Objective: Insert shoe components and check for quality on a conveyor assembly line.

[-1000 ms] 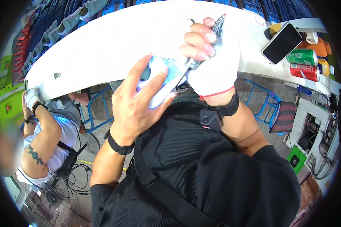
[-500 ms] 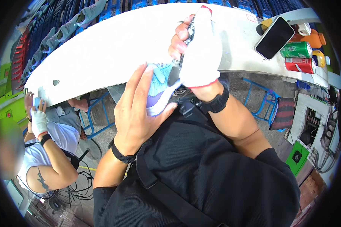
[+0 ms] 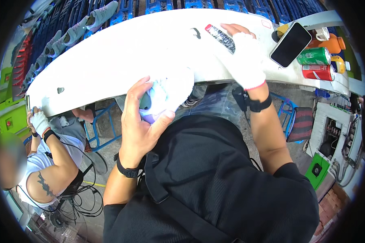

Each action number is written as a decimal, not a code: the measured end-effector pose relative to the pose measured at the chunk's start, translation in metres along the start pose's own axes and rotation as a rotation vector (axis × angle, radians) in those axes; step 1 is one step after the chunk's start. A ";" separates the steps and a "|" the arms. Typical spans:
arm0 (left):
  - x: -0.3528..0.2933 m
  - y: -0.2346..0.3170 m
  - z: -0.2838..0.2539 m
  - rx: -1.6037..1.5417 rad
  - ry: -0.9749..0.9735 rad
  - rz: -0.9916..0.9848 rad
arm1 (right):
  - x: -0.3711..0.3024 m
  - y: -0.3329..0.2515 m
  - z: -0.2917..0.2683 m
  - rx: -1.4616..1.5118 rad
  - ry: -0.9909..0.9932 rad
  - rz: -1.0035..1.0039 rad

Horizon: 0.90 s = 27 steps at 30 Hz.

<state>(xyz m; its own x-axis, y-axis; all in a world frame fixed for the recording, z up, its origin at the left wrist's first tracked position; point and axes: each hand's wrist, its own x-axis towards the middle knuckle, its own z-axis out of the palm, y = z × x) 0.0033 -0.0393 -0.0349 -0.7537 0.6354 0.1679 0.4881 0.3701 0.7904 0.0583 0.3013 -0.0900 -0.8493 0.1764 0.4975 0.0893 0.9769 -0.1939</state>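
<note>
A pale-blue, white and purple shoe (image 3: 160,95) is held at the near edge of the long white bench (image 3: 109,60), clasped between the thumb and fingers of the bare left hand (image 3: 140,115). Well apart from it, the white-gloved right hand (image 3: 246,54) is placed over the bench beside a black-and-white patterned, red-tipped handle (image 3: 221,37); whether this is gripped cannot be told. Farther right, a black-screened phone (image 3: 290,44) is seen near green and red metal cans (image 3: 314,56).

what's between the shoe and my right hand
In the head view, just bare white tabletop lies between the shoe and your right hand, as far as the glare shows.
</note>
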 end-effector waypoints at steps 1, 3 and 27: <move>0.000 0.000 0.001 -0.016 0.011 -0.006 | -0.006 -0.010 -0.006 0.135 -0.040 -0.066; -0.002 -0.002 0.001 -0.028 0.019 -0.017 | 0.001 -0.043 -0.030 0.400 -0.260 -0.216; 0.001 -0.031 -0.006 -0.168 0.166 -0.077 | -0.056 -0.050 -0.052 1.030 -0.054 0.172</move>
<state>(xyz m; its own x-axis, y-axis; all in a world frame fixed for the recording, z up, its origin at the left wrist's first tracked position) -0.0155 -0.0542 -0.0558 -0.8546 0.4842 0.1874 0.3570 0.2859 0.8893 0.1289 0.2491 -0.0640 -0.8918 0.2730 0.3609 -0.2536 0.3590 -0.8982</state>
